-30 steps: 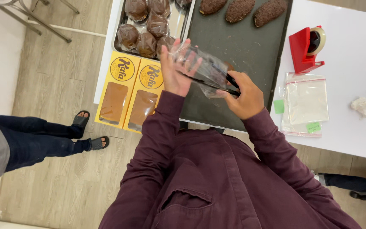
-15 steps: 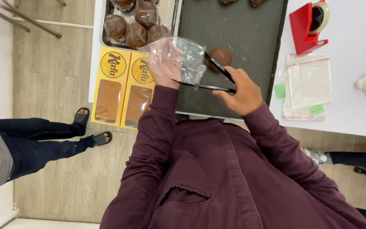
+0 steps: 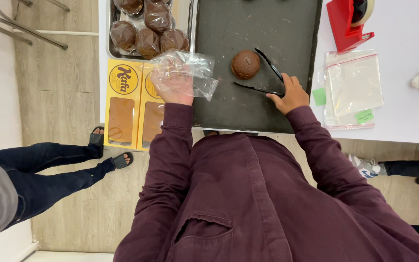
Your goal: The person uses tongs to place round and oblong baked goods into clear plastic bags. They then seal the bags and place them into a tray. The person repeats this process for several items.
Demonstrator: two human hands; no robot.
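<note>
While a bystander's dark-trousered legs in black sandals [image 3: 81,155] stand at nine o'clock, two yellow windowed cardboard boxes [image 3: 132,104] lie on the table edge below a metal tray of wrapped brown buns [image 3: 146,29]. At eleven o'clock the left hand [image 3: 173,85] is clamped on a crumpled clear plastic bag [image 3: 190,70]. On the dark baking sheet [image 3: 248,109], a round brown bun [image 3: 245,64] sits between the spread arms of black tongs [image 3: 265,77], gripped by the right hand [image 3: 291,94]. Flat clear bags [image 3: 352,85] and a red tape dispenser [image 3: 347,22] lie at one o'clock.
</note>
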